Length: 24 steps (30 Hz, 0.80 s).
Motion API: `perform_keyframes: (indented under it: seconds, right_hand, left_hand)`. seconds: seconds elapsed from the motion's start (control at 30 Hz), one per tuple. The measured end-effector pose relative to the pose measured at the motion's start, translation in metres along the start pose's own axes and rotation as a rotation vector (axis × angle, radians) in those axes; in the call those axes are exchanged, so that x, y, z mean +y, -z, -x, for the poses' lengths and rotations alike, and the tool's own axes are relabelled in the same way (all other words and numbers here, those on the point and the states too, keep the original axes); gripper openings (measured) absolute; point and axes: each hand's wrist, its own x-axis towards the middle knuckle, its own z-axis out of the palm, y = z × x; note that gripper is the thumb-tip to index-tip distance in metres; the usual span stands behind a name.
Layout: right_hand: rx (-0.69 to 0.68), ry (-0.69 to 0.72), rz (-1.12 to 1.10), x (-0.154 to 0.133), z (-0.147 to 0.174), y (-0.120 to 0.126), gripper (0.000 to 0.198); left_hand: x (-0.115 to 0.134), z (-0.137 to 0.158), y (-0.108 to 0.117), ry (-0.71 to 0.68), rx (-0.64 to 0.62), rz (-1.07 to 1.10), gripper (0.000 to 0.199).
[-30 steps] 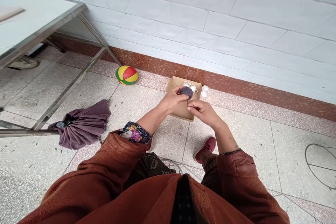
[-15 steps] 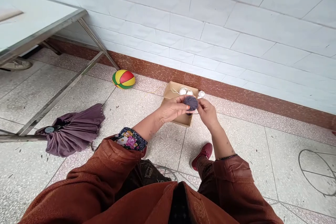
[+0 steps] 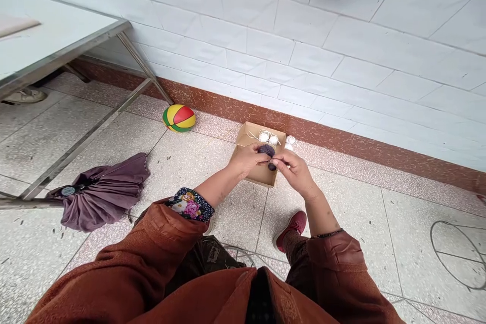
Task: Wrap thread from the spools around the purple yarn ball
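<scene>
My left hand [image 3: 246,160] is closed around a dark purple-grey ball of yarn [image 3: 267,150], over the open cardboard box [image 3: 261,178]. My right hand [image 3: 296,172] is beside it, thumb and fingers pinched together on yarn at the ball's right edge; the strand itself is too thin to follow. Just under the fingertips shows a smaller dark ball [image 3: 272,166], seemingly in the box. Two white yarn balls [image 3: 264,135] with loose string lie at the far end of the box. More white yarn [image 3: 290,139] lies on the floor just right of it.
A red, yellow and green ball [image 3: 179,118] rests on the floor near the wall. A folded purple umbrella [image 3: 106,190] lies beside the leg of a metal-framed table [image 3: 68,35]. At right stands a thin wire ring frame [image 3: 457,255]. The tiled wall [image 3: 322,76] rises behind the box.
The yarn ball and both hands have shifted slightly down and left. My right hand has turned inward, its fingertips now overlapping the ball's edge. More of the white balls shows.
</scene>
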Motion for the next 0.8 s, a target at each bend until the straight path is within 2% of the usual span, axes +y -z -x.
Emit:
perform_keyframes:
  seconds: [0.07,0.13,0.23,0.3,0.43,0.63,0.8]
  right_hand:
    - [0.08,-0.02,0.007,0.001,-0.002,0.006,0.032]
    - [0.144,-0.07,0.028,0.007,-0.004,0.009,0.035]
    - [0.204,-0.164,0.039,0.017,-0.004,0.008,0.036]
    - [0.209,-0.216,0.019,0.023,-0.004,0.006,0.034]
    - [0.202,-0.272,-0.011,0.029,-0.003,0.003,0.029]
    - [0.156,-0.275,-0.003,0.036,0.0,-0.006,0.02]
    - [0.056,-0.188,0.088,0.038,0.003,-0.012,0.016]
  left_hand:
    - [-0.002,0.001,-0.001,-0.029,-0.088,-0.147,0.035]
    - [-0.002,0.002,-0.003,-0.053,-0.202,-0.206,0.047]
    - [-0.001,0.006,-0.004,-0.071,-0.333,-0.132,0.073]
    - [0.002,0.008,-0.004,-0.077,-0.376,-0.058,0.074]
    - [0.008,0.01,-0.002,-0.054,-0.387,0.091,0.052]
    - [0.01,0.01,-0.001,-0.014,-0.411,0.255,0.047]
    - [0.008,0.005,0.002,-0.037,-0.276,0.289,0.043]
